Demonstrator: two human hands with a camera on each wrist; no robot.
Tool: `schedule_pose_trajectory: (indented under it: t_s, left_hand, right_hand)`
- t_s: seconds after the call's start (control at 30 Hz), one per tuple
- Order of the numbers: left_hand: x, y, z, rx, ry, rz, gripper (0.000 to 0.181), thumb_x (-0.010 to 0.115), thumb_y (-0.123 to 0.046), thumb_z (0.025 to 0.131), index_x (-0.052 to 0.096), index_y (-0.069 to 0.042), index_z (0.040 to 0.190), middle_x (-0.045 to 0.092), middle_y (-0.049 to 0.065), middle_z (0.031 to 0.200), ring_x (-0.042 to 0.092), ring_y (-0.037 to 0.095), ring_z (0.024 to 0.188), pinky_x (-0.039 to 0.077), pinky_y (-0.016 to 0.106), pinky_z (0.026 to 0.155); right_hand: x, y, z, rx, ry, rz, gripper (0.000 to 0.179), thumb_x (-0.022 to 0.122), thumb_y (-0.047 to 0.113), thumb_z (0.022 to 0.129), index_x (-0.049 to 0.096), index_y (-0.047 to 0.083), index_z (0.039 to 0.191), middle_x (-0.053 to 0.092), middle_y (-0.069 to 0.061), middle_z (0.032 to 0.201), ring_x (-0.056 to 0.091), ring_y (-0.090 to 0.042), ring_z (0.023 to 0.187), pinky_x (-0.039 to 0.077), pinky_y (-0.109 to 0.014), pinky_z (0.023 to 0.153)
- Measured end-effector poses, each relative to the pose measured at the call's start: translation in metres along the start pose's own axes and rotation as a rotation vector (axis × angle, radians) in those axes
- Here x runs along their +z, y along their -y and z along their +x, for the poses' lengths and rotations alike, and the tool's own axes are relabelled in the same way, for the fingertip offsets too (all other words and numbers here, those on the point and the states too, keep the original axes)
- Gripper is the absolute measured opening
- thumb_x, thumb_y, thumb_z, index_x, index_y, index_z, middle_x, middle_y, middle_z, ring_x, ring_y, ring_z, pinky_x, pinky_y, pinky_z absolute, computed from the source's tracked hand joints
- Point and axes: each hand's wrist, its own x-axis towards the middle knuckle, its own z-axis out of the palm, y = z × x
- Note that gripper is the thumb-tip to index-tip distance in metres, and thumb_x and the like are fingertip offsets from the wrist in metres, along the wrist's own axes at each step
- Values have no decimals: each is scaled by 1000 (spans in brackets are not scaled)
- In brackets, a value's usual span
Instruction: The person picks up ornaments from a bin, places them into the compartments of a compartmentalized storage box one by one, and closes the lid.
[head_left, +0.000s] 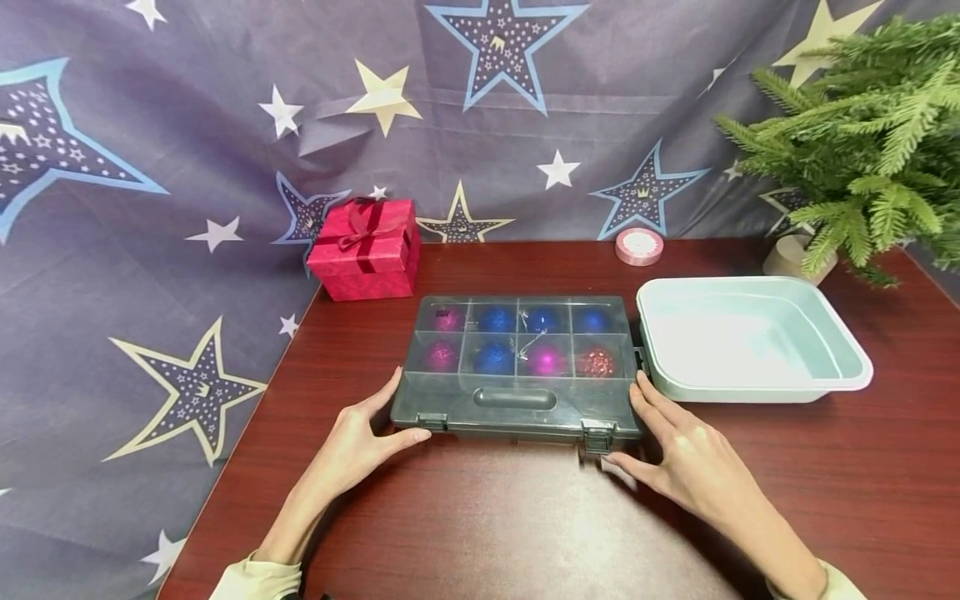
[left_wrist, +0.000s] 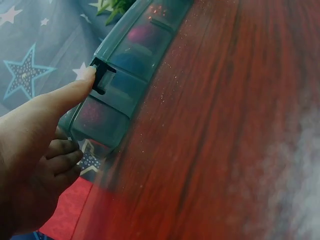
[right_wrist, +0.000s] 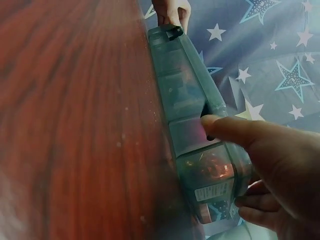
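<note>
A translucent grey-green plastic compartment box (head_left: 517, 417) lies with its lid down on the table, several glittery pink, blue and red Christmas balls showing through it. The left hand (head_left: 356, 446) grips its left front corner; in the left wrist view its thumb touches a dark front latch (left_wrist: 103, 77) and its fingers lie at the box's end. At the right front corner, the right hand (head_left: 693, 458) holds the box, its fingers along the right side. The right wrist view shows that thumb at the other latch (right_wrist: 206, 125). A white label (right_wrist: 214, 191) is on the box wall there.
A pale mint plastic tub (head_left: 757, 396) stands right beside the box. Behind it are an artificial fir tree (head_left: 885, 158) and a pink ribbon roll (head_left: 639, 247). A red gift box (head_left: 367, 258) sits at the back left, before a starry cloth (head_left: 225, 167) hanging behind the table.
</note>
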Motion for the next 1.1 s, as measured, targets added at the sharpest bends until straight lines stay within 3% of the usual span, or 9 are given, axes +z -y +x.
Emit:
schedule_pose_trajectory:
  t_s: [0.2, 0.7, 1.1]
  left_hand:
    - [2, -2, 0, -10, -37, -3, 96, 90, -46, 80, 46, -6, 156, 52, 11, 151, 57, 29, 131, 45, 49, 108]
    - [6, 0, -1, 63, -89, 94, 89, 88, -42, 83, 49, -4, 153, 58, 18, 144, 63, 32, 124, 48, 51, 104]
    - [6, -2, -2, 58, -102, 120, 87, 87, -43, 84, 50, -5, 153, 60, 18, 143, 64, 33, 122, 49, 52, 103]
  right_hand:
    - [4, 0, 2, 34, -61, 45, 85, 48, 68, 100, 69, -10, 126, 64, -29, 131, 72, -47, 79, 58, -53, 59]
    - [10, 0, 1, 53, -160, 83, 79, 54, 66, 99, 73, -7, 123, 68, -23, 128, 72, -45, 92, 57, -53, 70]
    - [12, 0, 1, 54, -184, 85, 77, 54, 64, 100, 74, -7, 120, 69, -22, 126, 73, -43, 93, 57, -52, 71]
